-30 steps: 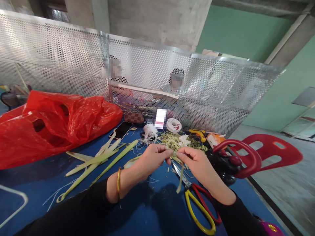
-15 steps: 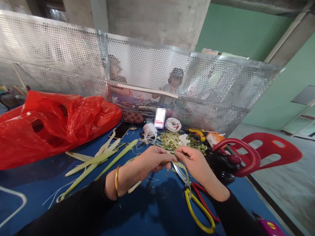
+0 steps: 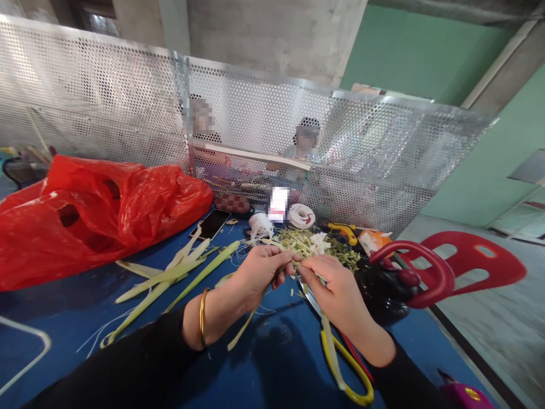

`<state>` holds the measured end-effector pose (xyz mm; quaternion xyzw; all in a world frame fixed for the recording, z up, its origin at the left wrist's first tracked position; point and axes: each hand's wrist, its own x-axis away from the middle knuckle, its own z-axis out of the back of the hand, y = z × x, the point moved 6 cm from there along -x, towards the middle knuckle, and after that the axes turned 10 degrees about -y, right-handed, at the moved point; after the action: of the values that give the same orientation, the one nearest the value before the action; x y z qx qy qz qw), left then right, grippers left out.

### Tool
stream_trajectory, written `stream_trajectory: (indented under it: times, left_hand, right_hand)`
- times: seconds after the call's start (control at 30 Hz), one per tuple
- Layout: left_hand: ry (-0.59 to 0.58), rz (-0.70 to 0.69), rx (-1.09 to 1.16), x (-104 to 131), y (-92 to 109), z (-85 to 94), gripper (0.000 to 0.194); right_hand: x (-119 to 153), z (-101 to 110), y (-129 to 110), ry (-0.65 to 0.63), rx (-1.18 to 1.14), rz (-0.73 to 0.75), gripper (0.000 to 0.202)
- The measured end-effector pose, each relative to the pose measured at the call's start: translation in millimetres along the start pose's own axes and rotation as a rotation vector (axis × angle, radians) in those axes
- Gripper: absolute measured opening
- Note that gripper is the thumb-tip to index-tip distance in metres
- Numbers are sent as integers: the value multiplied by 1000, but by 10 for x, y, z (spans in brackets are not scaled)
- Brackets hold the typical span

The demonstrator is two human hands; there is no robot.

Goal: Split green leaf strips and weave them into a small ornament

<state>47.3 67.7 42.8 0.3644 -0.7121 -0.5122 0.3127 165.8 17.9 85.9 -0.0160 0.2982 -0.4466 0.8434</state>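
Thumbs and fingertips of my left hand (image 3: pixel 260 275) and my right hand (image 3: pixel 338 287) meet over the blue table, both pinching a pale green leaf strip (image 3: pixel 243 330). One end of it hangs below my left hand. Another strip end (image 3: pixel 333 349) trails beneath my right hand, across the scissors (image 3: pixel 355 372); whether it belongs to the same strip is hidden. The scissors have one yellow and one red handle and lie partly under my right wrist. Long pale green leaves (image 3: pixel 159 278) are fanned out to the left. Green clippings (image 3: pixel 293 238) are heaped just beyond my fingers.
A red plastic bag (image 3: pixel 128 210) covers the left back. Phone (image 3: pixel 213 223), white thread bundle (image 3: pixel 259 226), white spool (image 3: pixel 302 216) and yellow tool (image 3: pixel 344 232) line the back, before a perforated metal screen (image 3: pixel 259 113). A black pot with red handle (image 3: pixel 383 289) stands right.
My hands have turned slightly, the right one lower. The trailing strip end now reaches further down over the yellow scissor handle, and the end below my left hand hangs longer.
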Motion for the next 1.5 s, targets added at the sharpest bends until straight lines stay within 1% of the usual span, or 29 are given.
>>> stream_trajectory:
  times: [0.07, 0.13, 0.2, 0.27, 0.3, 0.43, 0.57, 0.7, 0.73, 0.77, 0.8, 0.87, 0.9, 0.93, 0.97, 1.0, 1.07, 1.13, 1.2, 1.23, 1.3, 1.37, 1.4, 1.43, 1.47, 1.5]
  left_hand:
    - [8, 30, 76, 13, 13, -8, 13]
    - [13, 93, 158, 22, 2, -25, 13]
    - [2, 165, 240, 28, -27, -52, 15]
    - [-18, 202, 290, 29, -49, -71, 17]
    - [-32, 199, 290, 27, -52, -76, 16]
    - [-84, 110, 186, 16, -36, -69, 13]
    - [-86, 44, 104, 9, -47, -64, 17]
    - [-111, 9, 61, -1, -49, -72, 15]
    - [-118, 4, 43, 1, -42, -75, 15]
    - [-123, 3, 23, 5, -33, -79, 16]
    - [-122, 7, 4, 11, -24, -84, 17]
    - [-122, 33, -26, 27, -14, -102, 18]
    - [-126, 49, -37, 35, -14, -116, 17]
    - [-134, 63, -46, 42, -16, -133, 17]
    - [-146, 76, -55, 47, -21, -151, 18]
    - [-159, 86, -67, 51, -29, -167, 18]
    - [-187, 103, -110, 57, -48, -193, 22]
    - [-211, 118, -161, 62, -71, -211, 24]
    - [-231, 131, -211, 69, -94, -232, 22]
    - [-244, 140, -233, 73, -110, -248, 21]
    - [-275, 170, -271, 80, -152, -285, 19]
    - [-298, 201, -292, 82, -197, -313, 18]
    - [-297, 210, -286, 78, -214, -315, 18]
    - [-289, 215, -269, 71, -225, -308, 18]
    - [-273, 214, -241, 61, -231, -292, 17]
    - [-250, 210, -200, 48, -233, -267, 16]
  right_hand:
    - [5, -44, -50, 10, 179, 115, 26]
    - [20, -135, -85, -12, 385, 212, 29]
    - [33, -221, -96, -31, 488, 271, 27]
    - [32, -264, -86, -39, 487, 276, 26]
    - [27, -269, -79, -38, 474, 266, 26]
    - [10, -255, -54, -48, 422, 233, 25]
    - [8, -219, -37, -77, 365, 227, 23]
    - [10, -102, -63, -133, 314, 236, 20]
    - [13, -51, -71, -128, 292, 228, 21]
    - [16, 14, -72, -95, 261, 203, 23]
    - [20, 88, -59, -37, 217, 159, 25]
    - [40, 214, 7, 105, 110, 33, 25]
    - [52, 243, 56, 158, 58, -35, 23]
    - [58, 242, 108, 180, 12, -95, 20]
    - [55, 212, 160, 166, -32, -140, 18]
    - [43, 159, 208, 123, -80, -170, 20]
    - [16, 28, 298, 4, -205, -213, 27]
    - [5, -93, 366, -92, -378, -261, 37]
    - [12, -193, 393, -142, -572, -322, 44]
    - [20, -242, 391, -160, -675, -358, 44]
    - [45, -338, 365, -181, -879, -439, 35]
    - [70, -381, 343, -129, -1009, -510, 23]
    - [75, -362, 334, -74, -1015, -511, 18]
    - [71, -315, 316, -12, -969, -476, 15]
    - [64, -244, 284, 47, -872, -409, 12]
    - [56, -157, 231, 102, -728, -319, 10]
